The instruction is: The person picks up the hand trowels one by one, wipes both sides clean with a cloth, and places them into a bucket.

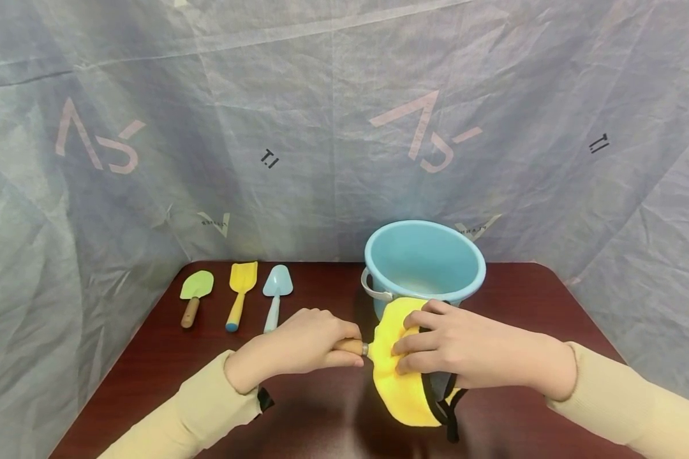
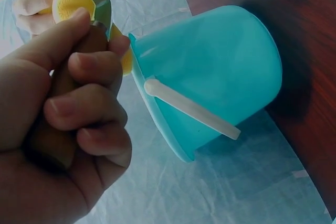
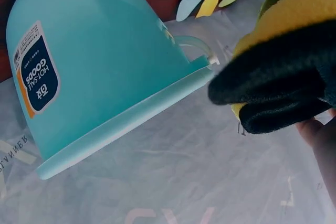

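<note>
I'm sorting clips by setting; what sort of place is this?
Probably a makeshift filming booth: printed grey sheeting walls the back and sides of a dark red table, where three small shovels lie in a row.

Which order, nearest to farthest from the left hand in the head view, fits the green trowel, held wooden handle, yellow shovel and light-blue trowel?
1. Held wooden handle: in the left hand's grip.
2. Light-blue trowel: beyond the hand, to its left.
3. Yellow shovel: middle of the row of three.
4. Green trowel: leftmost.
</note>
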### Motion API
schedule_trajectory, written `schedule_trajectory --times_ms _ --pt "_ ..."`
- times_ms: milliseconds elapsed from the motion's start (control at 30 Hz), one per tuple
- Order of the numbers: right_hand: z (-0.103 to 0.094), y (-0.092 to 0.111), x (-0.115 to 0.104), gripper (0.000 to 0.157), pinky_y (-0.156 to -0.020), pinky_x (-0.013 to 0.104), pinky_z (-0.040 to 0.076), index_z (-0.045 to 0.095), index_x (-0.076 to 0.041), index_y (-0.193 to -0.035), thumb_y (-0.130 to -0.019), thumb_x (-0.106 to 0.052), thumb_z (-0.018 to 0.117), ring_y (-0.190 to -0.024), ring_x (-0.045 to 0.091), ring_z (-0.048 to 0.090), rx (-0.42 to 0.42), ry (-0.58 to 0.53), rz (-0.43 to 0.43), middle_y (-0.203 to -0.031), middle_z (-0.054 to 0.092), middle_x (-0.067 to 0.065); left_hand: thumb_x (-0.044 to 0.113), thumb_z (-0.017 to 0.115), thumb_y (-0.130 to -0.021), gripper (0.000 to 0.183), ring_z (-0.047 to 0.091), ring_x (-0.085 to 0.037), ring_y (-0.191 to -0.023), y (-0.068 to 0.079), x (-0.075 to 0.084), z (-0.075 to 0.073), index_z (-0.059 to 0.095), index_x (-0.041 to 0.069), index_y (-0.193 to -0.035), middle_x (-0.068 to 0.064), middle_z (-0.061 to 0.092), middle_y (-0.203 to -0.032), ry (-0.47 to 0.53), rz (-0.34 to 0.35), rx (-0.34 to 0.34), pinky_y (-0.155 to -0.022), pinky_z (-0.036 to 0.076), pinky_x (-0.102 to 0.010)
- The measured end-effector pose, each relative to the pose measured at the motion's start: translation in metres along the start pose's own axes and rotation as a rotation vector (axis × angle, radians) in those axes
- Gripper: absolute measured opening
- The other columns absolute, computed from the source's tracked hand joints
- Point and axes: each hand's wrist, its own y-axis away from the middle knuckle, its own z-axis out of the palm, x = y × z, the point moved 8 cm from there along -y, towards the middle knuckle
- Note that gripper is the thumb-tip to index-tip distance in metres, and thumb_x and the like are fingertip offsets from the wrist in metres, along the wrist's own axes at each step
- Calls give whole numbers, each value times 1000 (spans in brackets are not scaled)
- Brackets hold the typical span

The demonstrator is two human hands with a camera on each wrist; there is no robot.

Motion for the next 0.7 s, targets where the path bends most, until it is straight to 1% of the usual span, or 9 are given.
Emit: schedule_trajectory --times_ms 167,267,467,700 --pt "1 1 0 55 -81 32 37 63 -24 -112 -61 -11 81 -95 16 48 -1 18 -26 -113 62 -11 45 65 -85 21 37 -3 -53 0 -3 2 64 24 -86 16 41 -59 -5 -8 5 -48 33 -20" --pt "1 1 0 57 -81 32 37 62 -25 -112 -61 -11 81 -94 16 48 -9 23 -27 -113 61 -12 46 65 -85 21 37 -2 -52 0 -5 3 65 24 -87 16 41 -59 0 -12 7 -48 32 -20" --pt "1 3 2 57 -80 31 37 63 -25 -112 -60 -10 80 -94 15 48 -25 29 -17 -112 62 -12 47 64 -86 21 41 -2 -52 3 -11 4 66 25 -89 19 46 -60 3 -23 16 -48 35 -20" --pt "0 7 3 60 -81 32 38 62 -24 -113 -58 -10 80 -97 15 50 -34 28 -4 -114 61 -9 45 65 -85 20 37 -2 -50 7 -16 0 66 26 -89 17 43 -57 4 -42 23 -46 32 -21"
